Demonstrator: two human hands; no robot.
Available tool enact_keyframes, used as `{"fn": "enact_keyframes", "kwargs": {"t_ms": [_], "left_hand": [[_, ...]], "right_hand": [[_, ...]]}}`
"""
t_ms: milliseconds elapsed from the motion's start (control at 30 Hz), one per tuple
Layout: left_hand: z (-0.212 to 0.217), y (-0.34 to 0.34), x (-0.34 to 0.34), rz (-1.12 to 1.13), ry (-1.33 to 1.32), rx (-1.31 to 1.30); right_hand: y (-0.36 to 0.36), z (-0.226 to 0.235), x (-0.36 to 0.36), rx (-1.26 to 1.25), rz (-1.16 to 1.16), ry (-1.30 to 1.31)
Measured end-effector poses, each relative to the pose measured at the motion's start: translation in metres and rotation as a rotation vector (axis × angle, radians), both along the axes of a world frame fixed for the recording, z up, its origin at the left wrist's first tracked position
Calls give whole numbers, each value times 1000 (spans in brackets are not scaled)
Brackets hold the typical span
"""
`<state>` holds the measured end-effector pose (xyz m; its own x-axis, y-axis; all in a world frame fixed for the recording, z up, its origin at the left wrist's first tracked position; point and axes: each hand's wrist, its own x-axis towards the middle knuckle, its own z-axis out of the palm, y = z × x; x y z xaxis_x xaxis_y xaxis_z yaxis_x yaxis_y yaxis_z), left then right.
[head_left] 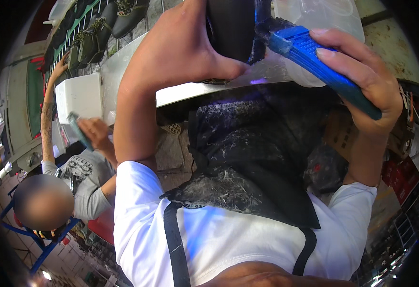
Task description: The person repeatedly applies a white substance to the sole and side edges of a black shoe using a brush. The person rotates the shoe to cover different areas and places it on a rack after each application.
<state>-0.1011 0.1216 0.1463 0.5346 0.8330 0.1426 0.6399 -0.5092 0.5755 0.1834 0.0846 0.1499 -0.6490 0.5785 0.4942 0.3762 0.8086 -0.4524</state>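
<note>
L hand [185, 48] clasps dark shoe [232, 33], fingers hidden, shoe's long axis approx. straight away; R hand [369, 79] closed w/ blue brush [321, 67], bristles [269, 27] touching shoe's R edge.

The head camera, the left one of a side-by-side pair, looks steeply down from head height, near enough that the wearer's white shirt [247, 234] and black apron [252, 158] fill the lower middle. The left hand [183, 48] and right hand [369, 79] loom large toward the top. Its wide fisheye view, dark at both sides, also takes in a co-worker [92, 186] farther off at left.
</note>
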Motion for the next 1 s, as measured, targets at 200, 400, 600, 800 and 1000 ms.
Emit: {"fn": "enact_keyframes", "kwargs": {"t_ms": [200,400,600,800,1000], "left_hand": [[-9,17,-8,6,-5,-4],[-5,13,-8,-5,23,120],[-22,28,-23,10,-49,13],[-28,34,-20,-34,-118,-86],[-27,29,-29,-7,-80,-131]], "right_hand": [[3,-7,-7,-21,-38,22],[-1,-18,-17,-22,-70,52],[-6,-34,-27,-73,-74,122],[-5,-41,-8,-148,-43,143],[16,-33,-20,-148,-100,389]]}}
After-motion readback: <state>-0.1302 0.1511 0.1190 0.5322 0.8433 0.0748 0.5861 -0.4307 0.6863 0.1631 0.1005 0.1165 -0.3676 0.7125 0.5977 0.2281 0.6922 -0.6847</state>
